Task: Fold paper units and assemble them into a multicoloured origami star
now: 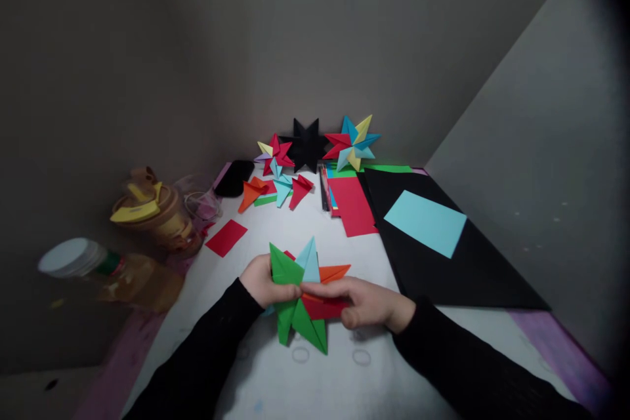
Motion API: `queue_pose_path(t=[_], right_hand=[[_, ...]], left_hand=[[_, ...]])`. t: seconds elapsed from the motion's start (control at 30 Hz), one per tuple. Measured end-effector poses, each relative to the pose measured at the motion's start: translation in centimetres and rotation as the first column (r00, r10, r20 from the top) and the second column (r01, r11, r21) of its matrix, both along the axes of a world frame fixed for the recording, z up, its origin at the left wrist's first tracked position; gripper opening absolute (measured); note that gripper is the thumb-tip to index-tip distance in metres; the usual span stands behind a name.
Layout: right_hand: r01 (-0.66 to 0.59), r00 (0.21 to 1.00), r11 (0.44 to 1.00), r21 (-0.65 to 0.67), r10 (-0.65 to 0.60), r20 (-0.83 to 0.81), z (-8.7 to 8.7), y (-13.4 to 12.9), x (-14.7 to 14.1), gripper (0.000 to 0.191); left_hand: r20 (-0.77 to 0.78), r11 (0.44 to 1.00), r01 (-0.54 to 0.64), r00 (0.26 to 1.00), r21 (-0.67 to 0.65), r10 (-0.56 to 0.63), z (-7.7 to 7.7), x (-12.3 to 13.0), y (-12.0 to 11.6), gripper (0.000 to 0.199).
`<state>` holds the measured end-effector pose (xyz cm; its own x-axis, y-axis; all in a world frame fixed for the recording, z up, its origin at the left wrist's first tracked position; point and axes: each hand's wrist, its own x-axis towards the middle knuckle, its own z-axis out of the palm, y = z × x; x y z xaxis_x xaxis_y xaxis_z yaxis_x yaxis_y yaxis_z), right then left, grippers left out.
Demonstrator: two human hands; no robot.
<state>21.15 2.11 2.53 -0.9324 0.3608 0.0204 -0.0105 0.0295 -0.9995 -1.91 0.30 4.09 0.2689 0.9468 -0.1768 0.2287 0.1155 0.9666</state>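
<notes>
Just above the white table a folded paper star (288,269) with green, light blue, orange and red points is held in front of me. My left hand (263,283) grips its left side, thumb across the green paper and fingers hidden behind. From the right, my right hand (371,302) lays its index finger over the star's middle, its other fingers curled at the red point; whether they pinch the paper cannot be seen fully. Farther back lie loose folded pieces: an orange one (252,193), a light blue one (282,189) and a red one (300,191).
Finished stars, one black (306,146) and one multicoloured (353,144), lean on the wall. At right, black sheets (433,275) carry a light blue paper (426,223). Red paper (226,238), a brown cup (157,216) and a capped bottle (132,282) stand or lie left.
</notes>
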Motion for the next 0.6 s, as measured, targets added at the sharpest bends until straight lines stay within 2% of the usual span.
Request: queue_pose_path(t=[0.1, 0.17, 0.23, 0.33, 0.4, 0.5, 0.6], right_hand=[[0.060, 0.998, 0.996, -0.069, -0.062, -0.029, -0.6, -0.2, -0.1, 0.076], [0.127, 0.990, 0.983, -0.132, -0.134, -0.044, -1.1, -0.2, 0.0, 0.073], [0.206, 0.973, 0.958, -0.199, -0.222, -0.062, -1.5, -0.2, 0.0, 0.071], [0.289, 0.940, 0.917, -0.273, -0.326, -0.098, -1.8, -0.2, -0.1, 0.073], [0.304, 0.933, 0.912, -0.275, -0.344, -0.109, -1.8, -0.2, -0.1, 0.074], [0.289, 0.943, 0.930, -0.229, -0.318, -0.100, -1.6, -0.3, 0.0, 0.075], [0.279, 0.949, 0.943, -0.183, -0.299, -0.097, -1.5, -0.3, 0.0, 0.076]], left_hand=[[0.045, 1.000, -0.030, 0.999, -0.009, 0.030, 0.3, -0.4, 0.4, 0.039], [0.146, 0.992, -0.121, 0.981, -0.040, 0.125, 0.1, -0.8, 0.8, 0.056], [0.256, 0.969, -0.234, 0.935, -0.074, 0.245, -0.5, -0.9, 1.1, 0.073], [0.323, 0.946, -0.306, 0.889, -0.109, 0.325, -1.7, -0.3, 1.0, 0.090], [0.254, 0.930, -0.360, 0.895, -0.072, 0.366, -2.2, 0.4, 0.8, 0.086], [0.136, 0.885, -0.464, 0.880, 0.036, 0.455, -2.5, 1.4, 0.5, 0.068], [0.151, 0.873, -0.487, 0.866, 0.035, 0.477, -2.4, 1.8, 0.5, 0.059]])
